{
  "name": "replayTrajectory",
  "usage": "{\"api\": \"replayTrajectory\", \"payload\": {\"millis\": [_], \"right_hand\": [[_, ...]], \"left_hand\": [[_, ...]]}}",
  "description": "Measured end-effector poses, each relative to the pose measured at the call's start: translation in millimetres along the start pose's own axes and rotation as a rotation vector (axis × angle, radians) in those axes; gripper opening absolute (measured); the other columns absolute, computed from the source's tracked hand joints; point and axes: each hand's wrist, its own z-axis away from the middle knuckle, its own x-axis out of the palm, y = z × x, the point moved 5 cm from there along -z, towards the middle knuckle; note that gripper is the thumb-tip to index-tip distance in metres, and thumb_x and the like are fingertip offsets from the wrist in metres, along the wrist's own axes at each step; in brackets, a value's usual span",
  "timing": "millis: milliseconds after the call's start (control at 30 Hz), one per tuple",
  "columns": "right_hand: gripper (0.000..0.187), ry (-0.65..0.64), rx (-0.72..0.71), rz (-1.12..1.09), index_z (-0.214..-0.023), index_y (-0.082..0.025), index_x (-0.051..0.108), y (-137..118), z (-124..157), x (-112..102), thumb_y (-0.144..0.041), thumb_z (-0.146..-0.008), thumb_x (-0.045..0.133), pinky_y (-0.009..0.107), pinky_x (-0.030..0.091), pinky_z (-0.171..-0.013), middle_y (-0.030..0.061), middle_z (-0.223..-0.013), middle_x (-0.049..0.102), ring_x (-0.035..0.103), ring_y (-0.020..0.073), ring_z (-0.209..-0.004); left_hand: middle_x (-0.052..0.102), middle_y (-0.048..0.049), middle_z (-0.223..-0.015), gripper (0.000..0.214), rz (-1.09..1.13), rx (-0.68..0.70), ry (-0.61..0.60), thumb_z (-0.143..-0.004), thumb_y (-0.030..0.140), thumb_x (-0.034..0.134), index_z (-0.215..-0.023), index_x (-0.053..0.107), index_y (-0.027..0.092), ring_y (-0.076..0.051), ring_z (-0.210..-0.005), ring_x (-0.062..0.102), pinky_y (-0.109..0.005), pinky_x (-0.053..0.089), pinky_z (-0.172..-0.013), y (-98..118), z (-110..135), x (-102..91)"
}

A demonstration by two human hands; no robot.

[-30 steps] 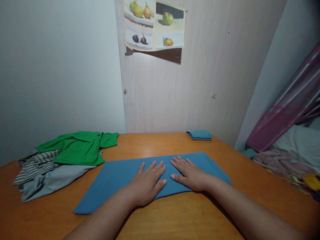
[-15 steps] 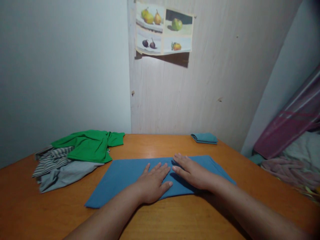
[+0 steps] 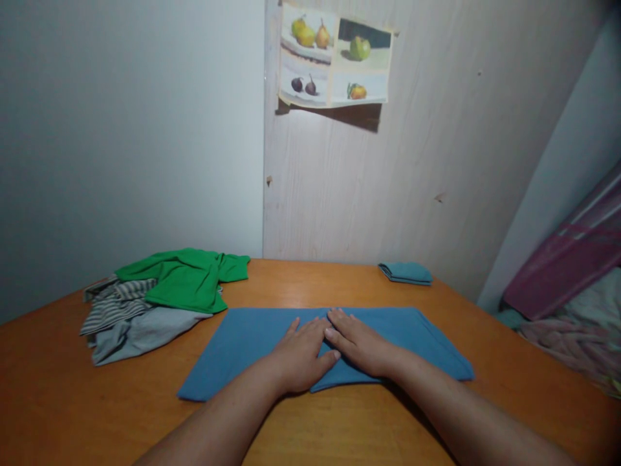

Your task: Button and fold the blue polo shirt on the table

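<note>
A blue cloth or garment (image 3: 242,349) lies flat and folded on the wooden table in front of me; its exact kind cannot be told. My left hand (image 3: 305,356) rests palm down near its middle, fingers stretched out and thumb pointing right. Just to the right, my right hand (image 3: 361,346) lies flat on the same cloth, its fingertips touching or slightly overlapping the left hand's fingers. Neither hand grips the fabric. The cloth's near edge shows between and beside my forearms.
On the left of the table (image 3: 291,427) lies a loose heap with a green shirt (image 3: 187,278), striped fabric (image 3: 116,307) and grey fabric (image 3: 145,333). A folded teal cloth (image 3: 406,273) sits at the back right. A fruit picture sheet (image 3: 334,58) hangs on the wall.
My right hand has come down from just above the cloth and now lies flat against it, closer to the left hand. The whole view has shifted slightly; the left hand stays on the cloth.
</note>
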Motion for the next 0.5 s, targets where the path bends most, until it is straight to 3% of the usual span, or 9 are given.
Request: {"api": "replayTrajectory", "payload": {"millis": [200, 500], "right_hand": [[0.087, -0.033, -0.001, 0.122, -0.154, -0.007, 0.025, -2.1, 0.9, 0.5, -0.071, -0.094, 0.022, 0.045, 0.012, -0.121, 0.0161, -0.16, 0.019, 0.014, 0.028, -0.148], [0.088, -0.027, 0.011, 0.153, -0.156, -0.013, 0.021, -5.1, 2.9, -1.1, -0.074, -0.092, 0.025, 0.045, 0.013, -0.12, 0.0133, -0.161, 0.015, 0.013, 0.0286, -0.149]], "left_hand": [[0.032, -0.0069, -0.159, 0.058, -0.069, -0.043, -0.016, -0.096, 0.045, 0.033, -0.15, 0.034, 0.024, -0.024, -0.147, 0.025, -0.056, 0.011, -0.12, -8.9, 2.1, -5.2], [0.027, -0.0068, -0.16, 0.059, -0.135, -0.099, -0.005, -0.097, 0.052, 0.026, -0.149, 0.037, 0.025, -0.025, -0.149, 0.019, -0.059, 0.009, -0.118, -28.6, 0.4, -9.0]]}}
